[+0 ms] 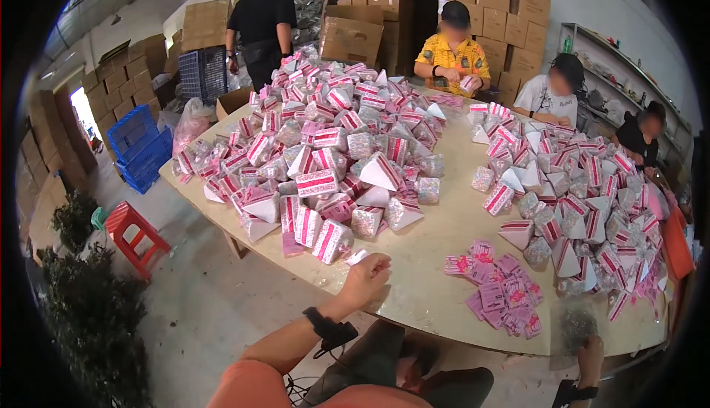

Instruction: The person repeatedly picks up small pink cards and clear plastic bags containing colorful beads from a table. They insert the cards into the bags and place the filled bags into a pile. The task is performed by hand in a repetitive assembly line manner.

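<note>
left hand (367, 278) curls by a white piece (357, 257), grip unclear; right hand (590, 354) holds a clear bag (575, 325). apparent step: bag pick-up; next likely needs it opened.

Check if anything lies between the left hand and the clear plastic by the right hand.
Yes: a loose pile of pink packets on the tabletop, between the left hand and the clear plastic by the right hand.
</note>
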A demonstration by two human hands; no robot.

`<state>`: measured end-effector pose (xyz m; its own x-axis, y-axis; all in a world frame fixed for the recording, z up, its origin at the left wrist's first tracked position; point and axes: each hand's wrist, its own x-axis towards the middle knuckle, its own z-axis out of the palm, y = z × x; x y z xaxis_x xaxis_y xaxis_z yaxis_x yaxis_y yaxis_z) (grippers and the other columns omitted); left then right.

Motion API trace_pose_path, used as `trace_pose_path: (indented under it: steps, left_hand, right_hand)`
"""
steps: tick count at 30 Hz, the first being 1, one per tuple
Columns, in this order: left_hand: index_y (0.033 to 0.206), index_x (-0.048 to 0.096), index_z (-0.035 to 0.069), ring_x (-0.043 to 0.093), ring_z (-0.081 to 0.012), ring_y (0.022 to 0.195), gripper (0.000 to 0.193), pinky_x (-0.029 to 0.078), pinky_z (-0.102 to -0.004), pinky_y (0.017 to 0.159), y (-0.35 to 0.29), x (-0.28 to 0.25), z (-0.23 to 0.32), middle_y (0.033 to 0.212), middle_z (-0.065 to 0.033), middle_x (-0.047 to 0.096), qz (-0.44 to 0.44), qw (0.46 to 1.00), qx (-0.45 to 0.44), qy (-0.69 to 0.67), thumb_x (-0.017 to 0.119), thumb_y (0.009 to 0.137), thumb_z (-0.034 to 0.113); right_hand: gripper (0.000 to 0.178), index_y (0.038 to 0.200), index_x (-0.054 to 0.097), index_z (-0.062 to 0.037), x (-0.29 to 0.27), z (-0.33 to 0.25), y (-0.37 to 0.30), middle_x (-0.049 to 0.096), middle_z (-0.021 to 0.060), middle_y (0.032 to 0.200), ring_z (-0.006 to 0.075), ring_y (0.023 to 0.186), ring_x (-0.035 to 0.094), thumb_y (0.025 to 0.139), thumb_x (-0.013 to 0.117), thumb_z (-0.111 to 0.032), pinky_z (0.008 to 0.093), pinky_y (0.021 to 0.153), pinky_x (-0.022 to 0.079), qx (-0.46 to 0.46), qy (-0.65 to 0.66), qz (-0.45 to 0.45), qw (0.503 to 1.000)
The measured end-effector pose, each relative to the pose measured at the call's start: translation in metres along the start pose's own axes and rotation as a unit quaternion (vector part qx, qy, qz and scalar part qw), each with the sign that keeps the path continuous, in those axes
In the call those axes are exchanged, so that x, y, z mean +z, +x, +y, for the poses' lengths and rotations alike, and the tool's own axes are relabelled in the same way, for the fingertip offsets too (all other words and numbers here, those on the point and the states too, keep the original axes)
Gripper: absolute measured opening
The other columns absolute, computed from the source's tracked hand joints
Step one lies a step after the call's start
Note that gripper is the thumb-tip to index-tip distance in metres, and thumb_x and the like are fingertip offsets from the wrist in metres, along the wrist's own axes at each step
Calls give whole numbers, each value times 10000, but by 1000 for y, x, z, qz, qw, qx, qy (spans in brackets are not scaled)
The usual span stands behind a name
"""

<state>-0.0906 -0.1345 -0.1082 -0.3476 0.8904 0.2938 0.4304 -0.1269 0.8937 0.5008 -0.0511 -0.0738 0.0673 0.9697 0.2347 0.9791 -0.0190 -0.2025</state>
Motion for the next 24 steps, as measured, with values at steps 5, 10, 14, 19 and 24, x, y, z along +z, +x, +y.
trace_pose_path:
  steps: [5,10,14,19,24]
  left_hand:
    - [1079,574,-13,591,-129,820,266,494,-268,735,3,15,1,896,-76,618,-9,1000,12,-11,638,847,101]
    - [1070,580,-14,609,-163,863,260,495,-285,767,0,22,1,927,-92,621,2,999,30,17,634,847,107]
    - [1067,583,-14,619,-184,872,265,499,-293,768,0,21,4,937,-106,627,-5,1000,20,9,637,842,116]
    - [1057,587,-7,622,-193,868,258,500,-303,766,-5,20,6,942,-125,625,1,999,28,40,640,834,112]
    - [1040,579,-10,595,-303,888,239,478,-374,784,0,25,6,938,-167,608,-5,996,80,34,592,828,101]
  right_hand:
    - [77,702,567,54,4,9,2,561,236,704,408,695,563,648,553,1,478,643,432,-63,14,60,996]
    - [59,676,546,61,1,12,9,523,236,622,393,611,548,650,545,7,468,574,409,-78,53,59,994]
    - [68,648,477,64,12,42,28,460,212,570,341,523,459,659,528,19,435,527,368,-46,85,107,989]
    - [83,648,426,37,0,30,40,378,142,540,226,488,365,668,507,35,377,495,323,-88,127,137,978]
    - [96,647,432,-2,-11,53,40,370,59,536,125,513,367,692,512,22,339,478,311,-42,180,136,973]
